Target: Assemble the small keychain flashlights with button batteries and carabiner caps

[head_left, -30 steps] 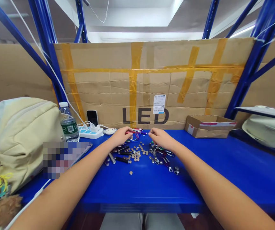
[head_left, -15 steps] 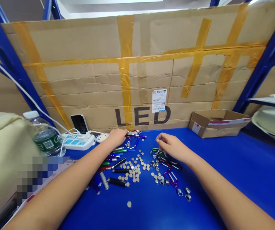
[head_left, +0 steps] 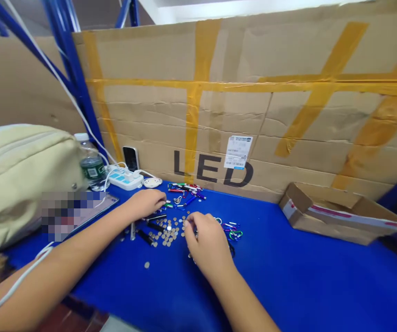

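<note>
My left hand (head_left: 146,204) is curled over the left side of a heap of slim coloured metal tubes, its fingertips bent down and what they pinch, if anything, hidden. Black tubes (head_left: 155,226) lie just below it. My right hand (head_left: 206,240) is over the small metal clips, fingers closed downward, with its fingertips hiding what is under them. Between the hands, flat round discs (head_left: 169,236) like button cells are spread out. Coloured carabiners (head_left: 233,233) show beyond my right hand. More tubes and carabiners (head_left: 186,188) form a pile at the back.
An open cardboard tray (head_left: 340,221) stands at the right, against a tall cardboard panel (head_left: 143,120). At the left are a beige bag (head_left: 28,170), a water bottle (head_left: 93,168), a phone (head_left: 130,158) and a power strip (head_left: 125,180) with white cables. One disc (head_left: 147,265) lies apart, nearer me.
The view has swung left. My right hand has moved left and toward me, from the carabiners to the metal clips. My left hand has drawn back from the rear pile to the nearer tubes.
</note>
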`<state>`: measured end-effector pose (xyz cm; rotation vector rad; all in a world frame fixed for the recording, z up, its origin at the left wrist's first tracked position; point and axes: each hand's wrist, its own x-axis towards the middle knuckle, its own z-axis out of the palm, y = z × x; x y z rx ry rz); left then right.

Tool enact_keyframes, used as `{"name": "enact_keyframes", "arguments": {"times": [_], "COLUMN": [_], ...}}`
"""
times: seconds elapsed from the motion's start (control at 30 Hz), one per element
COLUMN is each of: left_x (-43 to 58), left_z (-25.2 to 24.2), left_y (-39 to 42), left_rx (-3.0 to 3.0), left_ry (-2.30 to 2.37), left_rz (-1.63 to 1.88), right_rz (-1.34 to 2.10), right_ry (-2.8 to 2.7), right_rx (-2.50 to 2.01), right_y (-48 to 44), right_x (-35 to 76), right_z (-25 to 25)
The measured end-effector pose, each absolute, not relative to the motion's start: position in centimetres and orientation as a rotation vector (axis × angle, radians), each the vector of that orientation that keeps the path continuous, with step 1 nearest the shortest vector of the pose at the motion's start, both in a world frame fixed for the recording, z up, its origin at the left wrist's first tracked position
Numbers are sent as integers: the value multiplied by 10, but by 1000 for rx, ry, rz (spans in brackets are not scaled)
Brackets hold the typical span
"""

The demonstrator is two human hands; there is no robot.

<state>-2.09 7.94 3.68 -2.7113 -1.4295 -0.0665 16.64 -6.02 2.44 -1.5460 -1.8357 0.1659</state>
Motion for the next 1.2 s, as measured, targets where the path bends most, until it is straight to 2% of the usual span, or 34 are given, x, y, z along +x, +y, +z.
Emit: {"name": "enact_keyframes", "arguments": {"times": [0.13, 0.37, 0.7, 1.03, 1.2], "left_x": [-29, -28, -37, -36, -33], "left_z": [26, 23, 17, 16, 24], "left_y": [73, 80, 83, 85, 75], "left_rx": [-2665, -2774, -2950, -2926, -2902], "left_ry": [-1493, -1292, -1283, -1337, -1249], "left_rz": [-155, -317, -203, -219, -310], "right_rz": [107, 74, 198, 115, 130], "right_ry": [-1904, -1947, -1989, -1972, -1905], "right_rx": [-1436, -1496, -1632, -1529, -1619], "right_y": [-69, -65, -55, -71, -71], "right_x": [156, 166, 164, 163, 166], "right_z": [20, 28, 24, 32, 34]}}
